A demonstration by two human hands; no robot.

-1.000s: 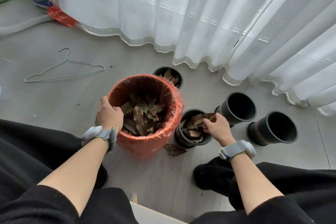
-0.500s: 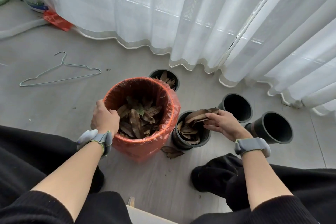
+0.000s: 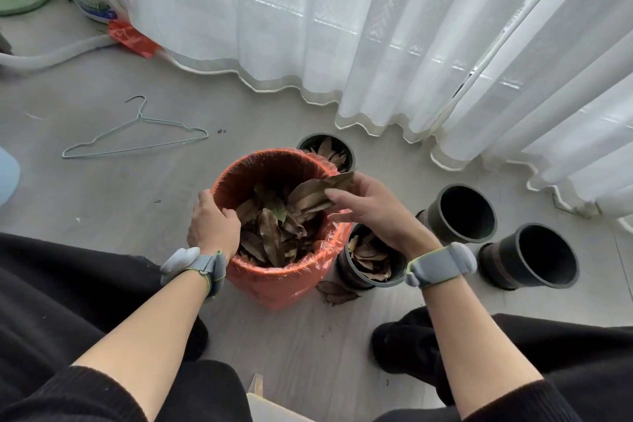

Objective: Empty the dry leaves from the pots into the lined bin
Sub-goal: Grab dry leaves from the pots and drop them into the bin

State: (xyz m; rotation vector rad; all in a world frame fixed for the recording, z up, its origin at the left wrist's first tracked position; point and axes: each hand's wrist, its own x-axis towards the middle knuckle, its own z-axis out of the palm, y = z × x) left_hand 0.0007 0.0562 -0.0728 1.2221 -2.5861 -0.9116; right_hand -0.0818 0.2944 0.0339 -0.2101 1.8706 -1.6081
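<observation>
At centre frame your left hand [image 3: 214,230] grips the lined bin [image 3: 274,284] by its rim to steady it, while your right hand [image 3: 373,212] pinches dry leaves [image 3: 313,192] above its mouth.

Daylight pours in from the far side through the sheer curtain [image 3: 376,27], bright enough that its upper folds wash out to flat white. The pale floor [image 3: 120,209] is evenly lit, with soft, faint shadows. A light sheen rides the plastic of the lined bin [image 3: 274,284], and the dry leaves [image 3: 274,236] inside sit shaded yet readable. The empty pots [image 3: 460,212] on the right go black inside. Near black clothing [image 3: 51,301] swallows detail. Wide-angle bend bows the curtain folds at the right edge, and fine texture is slightly soft throughout.
</observation>
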